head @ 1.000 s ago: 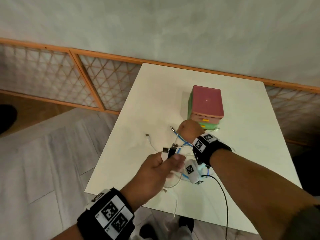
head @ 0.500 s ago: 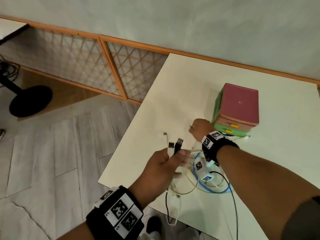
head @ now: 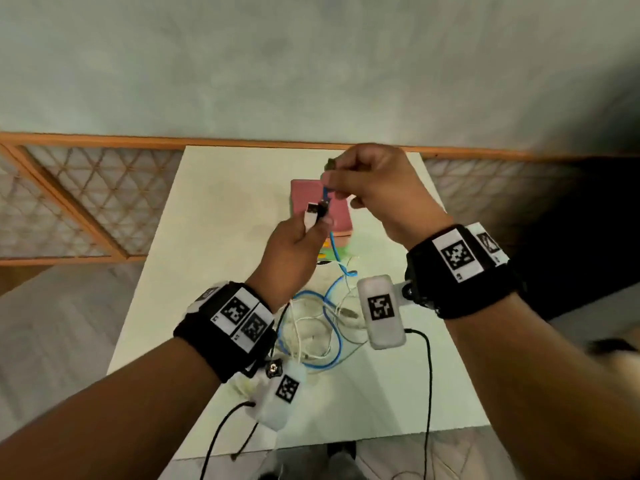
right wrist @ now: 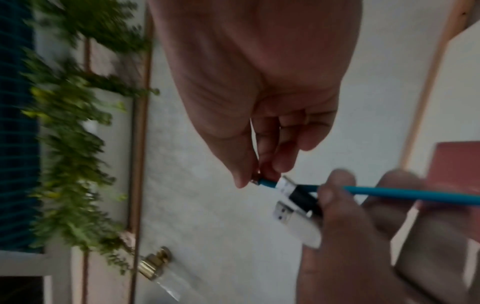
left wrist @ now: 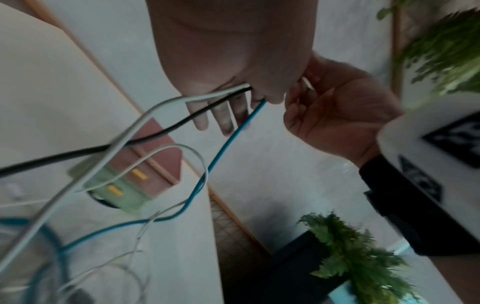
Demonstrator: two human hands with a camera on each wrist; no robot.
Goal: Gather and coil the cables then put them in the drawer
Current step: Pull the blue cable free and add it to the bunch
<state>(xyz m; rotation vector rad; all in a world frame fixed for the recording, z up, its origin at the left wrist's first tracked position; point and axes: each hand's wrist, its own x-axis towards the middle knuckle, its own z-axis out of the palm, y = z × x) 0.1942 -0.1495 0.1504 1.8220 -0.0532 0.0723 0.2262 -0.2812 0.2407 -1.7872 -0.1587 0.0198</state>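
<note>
While most of the cables [head: 311, 327] lie in a loose tangle on the table [head: 214, 209], three of their ends are lifted above it. The left hand [head: 294, 251] is curled round two USB plugs, one white [head: 310, 216] and one black [head: 323, 209], held side by side with their metal tips poking up past the fingers. From that grip the white cable [left wrist: 145, 117] and the black cable [left wrist: 161, 131] hang down toward the table. The right hand [head: 377, 192], just above and beside the left, pinches the end of the blue cable [head: 334, 247] between thumb and fingertips [right wrist: 267, 172]; in the right wrist view the blue end sits right against the black plug. The blue cable drops from that pinch, passes the left hand, and joins wide loops on the table, mixed with thin white wire.

Behind the hands stands the drawer unit [head: 341, 216], a small box with a pink top, green lower body and yellow handles [left wrist: 139, 174]. Its drawers look closed in the left wrist view, so what is inside cannot be seen; no cable is in it. A thin white loop hangs in front of it.

Both wrists wear black bands with printed markers and white camera pods [head: 381, 311]. Blurred green plants [left wrist: 355, 257] show off the table's side, and a wooden lattice panel [head: 86, 202] runs along the wall.
</note>
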